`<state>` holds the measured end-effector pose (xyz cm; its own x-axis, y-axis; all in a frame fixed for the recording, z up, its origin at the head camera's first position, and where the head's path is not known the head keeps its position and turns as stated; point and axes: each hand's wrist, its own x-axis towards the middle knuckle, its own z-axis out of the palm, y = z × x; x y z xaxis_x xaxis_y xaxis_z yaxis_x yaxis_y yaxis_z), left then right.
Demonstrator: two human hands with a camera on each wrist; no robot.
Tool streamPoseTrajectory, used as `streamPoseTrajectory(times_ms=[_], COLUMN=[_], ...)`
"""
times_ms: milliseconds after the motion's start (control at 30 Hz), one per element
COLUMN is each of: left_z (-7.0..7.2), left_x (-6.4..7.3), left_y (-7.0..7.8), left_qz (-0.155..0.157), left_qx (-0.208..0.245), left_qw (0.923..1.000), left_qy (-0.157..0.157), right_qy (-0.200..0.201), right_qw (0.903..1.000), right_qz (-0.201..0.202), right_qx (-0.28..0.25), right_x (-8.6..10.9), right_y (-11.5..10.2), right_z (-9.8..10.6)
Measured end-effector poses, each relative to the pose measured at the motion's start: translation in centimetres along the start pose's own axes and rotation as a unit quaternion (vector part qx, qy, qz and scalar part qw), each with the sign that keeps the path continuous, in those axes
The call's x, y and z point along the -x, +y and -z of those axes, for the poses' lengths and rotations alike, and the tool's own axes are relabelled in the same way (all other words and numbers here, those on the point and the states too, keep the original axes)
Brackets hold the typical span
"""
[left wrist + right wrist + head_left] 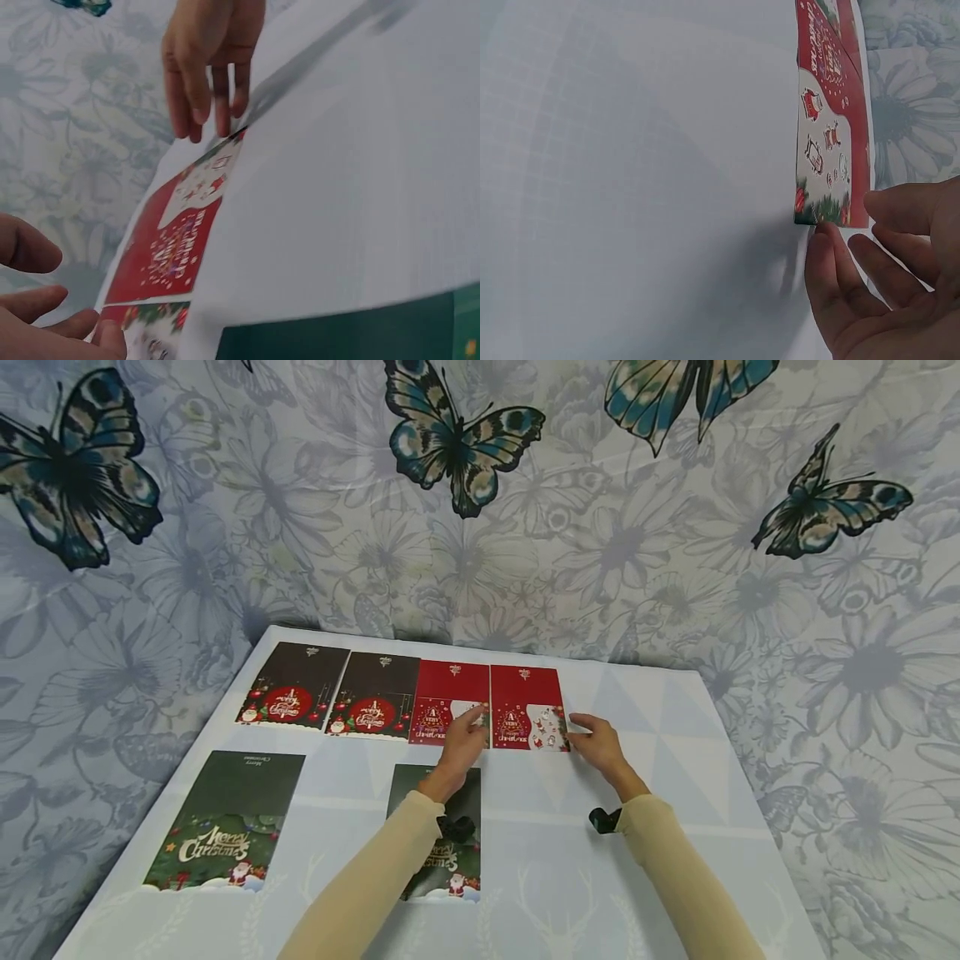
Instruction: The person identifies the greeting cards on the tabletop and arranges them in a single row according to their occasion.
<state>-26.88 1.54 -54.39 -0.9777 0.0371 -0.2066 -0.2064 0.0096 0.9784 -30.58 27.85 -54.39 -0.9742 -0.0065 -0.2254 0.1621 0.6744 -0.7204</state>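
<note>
Two red Christmas cards lie side by side at the back of the table: a left one (453,681) and a right one (525,687). My left hand (462,747) is over the left red card's lower right corner. In the left wrist view its thumb stands apart from the fingers (111,337), which reach the seam between the cards. Fingertips of my right hand (600,747) rest at the right red card's outer edge, thumb apart; the right wrist view shows that card (829,150) flat, with the fingers loosely bent beside it.
Two black Christmas cards, one at the far left (292,685) and one beside it (375,693), continue the back row. Nearer lie a green card (225,818) and another green card (468,785), partly hidden under my left forearm. A butterfly-patterned cloth (600,568) hangs behind the table (675,760).
</note>
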Motion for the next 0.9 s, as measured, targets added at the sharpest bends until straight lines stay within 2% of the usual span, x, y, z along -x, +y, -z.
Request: streamPoseTrajectory(times_ms=[200, 367, 633, 767, 900], left_z=[3.7, 7.1, 12.1, 13.8, 14.8], left_x=[1.4, 2.5, 5.1, 6.5, 7.8], left_y=[0.2, 0.2, 0.0, -0.4, -1.0], left_qz=[-0.013, -0.024, 0.000, 0.012, 0.019], left_qx=[-0.003, -0.033, -0.098, -0.145, -0.166], left_qw=[0.9998, 0.9986, 0.9948, 0.9890, 0.9858], left_qy=[0.017, 0.033, 0.028, 0.024, 0.016], right_qy=[-0.010, -0.029, -0.076, -0.107, -0.139], right_qw=[0.9998, 0.9988, 0.9934, 0.9878, 0.9801], right_qz=[0.019, 0.031, 0.048, 0.078, 0.103], right_qx=[-0.004, -0.026, -0.071, -0.081, -0.097], right_x=[1.0, 2.3, 4.8, 6.0, 7.4], right_y=[0.2, 0.1, -0.3, -0.5, -0.9], right_z=[0.0, -0.4, -1.9, -2.6, -3.4])
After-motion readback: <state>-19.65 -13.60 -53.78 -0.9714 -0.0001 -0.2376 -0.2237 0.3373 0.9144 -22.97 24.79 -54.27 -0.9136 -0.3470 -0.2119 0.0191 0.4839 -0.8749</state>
